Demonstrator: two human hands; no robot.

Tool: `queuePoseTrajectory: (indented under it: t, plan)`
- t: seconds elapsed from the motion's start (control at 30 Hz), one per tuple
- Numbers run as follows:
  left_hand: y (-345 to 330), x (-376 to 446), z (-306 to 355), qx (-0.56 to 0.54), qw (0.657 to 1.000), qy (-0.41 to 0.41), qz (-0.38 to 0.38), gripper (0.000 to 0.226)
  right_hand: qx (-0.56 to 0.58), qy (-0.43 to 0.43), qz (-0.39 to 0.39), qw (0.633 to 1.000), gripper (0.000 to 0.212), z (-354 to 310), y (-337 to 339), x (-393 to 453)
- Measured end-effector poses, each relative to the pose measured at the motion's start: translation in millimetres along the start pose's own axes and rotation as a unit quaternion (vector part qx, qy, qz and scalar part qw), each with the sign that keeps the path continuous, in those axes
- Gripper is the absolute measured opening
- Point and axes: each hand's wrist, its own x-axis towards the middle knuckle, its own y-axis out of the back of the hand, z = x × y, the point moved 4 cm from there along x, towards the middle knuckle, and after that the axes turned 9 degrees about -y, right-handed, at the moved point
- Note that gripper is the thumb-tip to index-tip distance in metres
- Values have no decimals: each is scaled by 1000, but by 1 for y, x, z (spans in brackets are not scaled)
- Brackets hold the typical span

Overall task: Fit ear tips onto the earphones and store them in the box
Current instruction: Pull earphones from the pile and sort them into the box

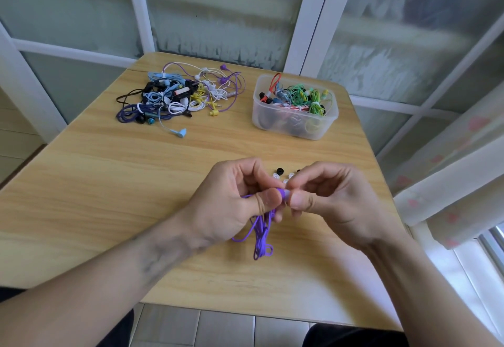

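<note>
My left hand (234, 199) pinches a purple earbud (283, 193) between thumb and fingers, and its purple cable (260, 237) hangs down in loops onto the table. My right hand (327, 196) meets it from the right, thumb and fingertips pinched at the earbud's tip; what they hold is hidden. Loose black and white ear tips (279, 173) lie on the table just behind my fingers. A clear plastic box (294, 125) at the back right holds several coiled earphones. A tangled pile of earphones (177, 95) lies at the back left.
The wooden table (109, 183) ends in a front edge close to my body and a right edge by a curtain (450, 177). Frosted window panels stand right behind the table's far edge.
</note>
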Motion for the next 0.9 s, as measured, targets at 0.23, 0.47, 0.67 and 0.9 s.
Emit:
queuePoseTrajectory:
  t: [0.23, 0.47, 0.67, 0.9]
  plan:
    - [-8, -4, -4, -105, 992, 66, 8, 6, -38, 32, -28, 998, 20, -6, 3, -1]
    - [-7, -2, -1, -108, 991, 79, -22, 16, -52, 40, -14, 998, 25, -6, 9, -1]
    - [-5, 0, -2, -96, 993, 70, -16, 7, -42, 21, -27, 999, 11, -11, 7, -6]
    - [-2, 1, -5, -81, 994, 69, -9, 8, -68, 6, -20, 997, 5, -11, 4, -8]
